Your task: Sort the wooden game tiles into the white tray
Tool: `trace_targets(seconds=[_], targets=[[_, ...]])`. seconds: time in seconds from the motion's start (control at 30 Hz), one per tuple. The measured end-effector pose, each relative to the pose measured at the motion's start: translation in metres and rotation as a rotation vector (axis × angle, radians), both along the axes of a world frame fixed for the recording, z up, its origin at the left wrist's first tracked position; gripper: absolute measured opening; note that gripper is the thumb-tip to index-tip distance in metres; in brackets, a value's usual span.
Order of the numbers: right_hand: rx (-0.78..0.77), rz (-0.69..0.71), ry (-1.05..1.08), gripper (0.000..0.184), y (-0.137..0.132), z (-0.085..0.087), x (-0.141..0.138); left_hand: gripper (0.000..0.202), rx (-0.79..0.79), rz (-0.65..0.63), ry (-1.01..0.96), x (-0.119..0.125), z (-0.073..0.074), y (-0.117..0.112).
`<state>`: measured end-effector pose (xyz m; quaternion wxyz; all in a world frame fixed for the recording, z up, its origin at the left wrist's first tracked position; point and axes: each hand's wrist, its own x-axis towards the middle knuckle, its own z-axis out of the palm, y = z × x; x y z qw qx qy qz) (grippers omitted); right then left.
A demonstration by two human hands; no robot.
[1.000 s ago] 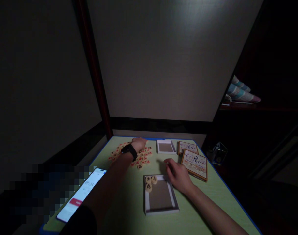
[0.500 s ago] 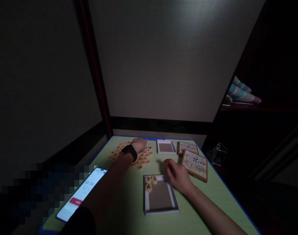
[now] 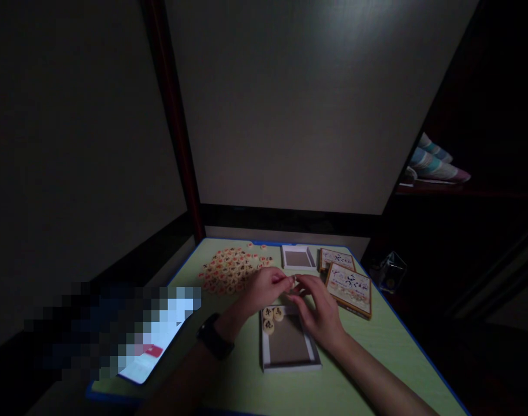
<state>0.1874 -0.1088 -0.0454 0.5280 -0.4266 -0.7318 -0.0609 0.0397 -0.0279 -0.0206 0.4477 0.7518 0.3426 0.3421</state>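
Note:
My left hand (image 3: 266, 287), with a black watch on its wrist, is closed in a pinch over the far end of a small open box (image 3: 313, 346). Its fingertips meet those of my right hand (image 3: 319, 306) around a pale xiangqi piece (image 3: 293, 281), mostly covered by fingers. The curled thumb and index finger of my right hand are at the same piece. Three xiangqi pieces (image 3: 268, 326) with black characters lie in the box's far left corner. Left of my hands spreads a pile of xiangqi pieces (image 3: 229, 268) with red and black characters.
Another shallow open box (image 3: 297, 258) sits at the table's far side. Two printed box lids (image 3: 348, 289) overlap at the right. A lit phone (image 3: 160, 341) lies along the left edge of the green table (image 3: 376, 358). A wall panel (image 3: 281, 115) stands behind.
My left hand has come back from the pile towards me and right, meeting my right hand above the near box. My right hand has stayed nearly in place. The view has shifted slightly.

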Motion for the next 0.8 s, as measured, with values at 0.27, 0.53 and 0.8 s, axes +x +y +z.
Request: trace_targets(seconds=[0.27, 0.53, 0.8], targets=[[-0.098, -0.038, -0.027, 0.026, -0.004, 0.000, -0.003, 0.025, -0.136, -0.009, -0.100, -0.006, -0.005, -0.003], [-0.208, 0.005, -0.056, 0.024, -0.009, 0.004, -0.004, 0.029, -0.046, 0.001, 0.048, -0.016, 0.000, -0.008], [-0.657, 0.119, -0.448, 0.011, -0.023, 0.026, 0.003, 0.040, 0.393, 0.301, 0.583, -0.029, 0.010, -0.008]])
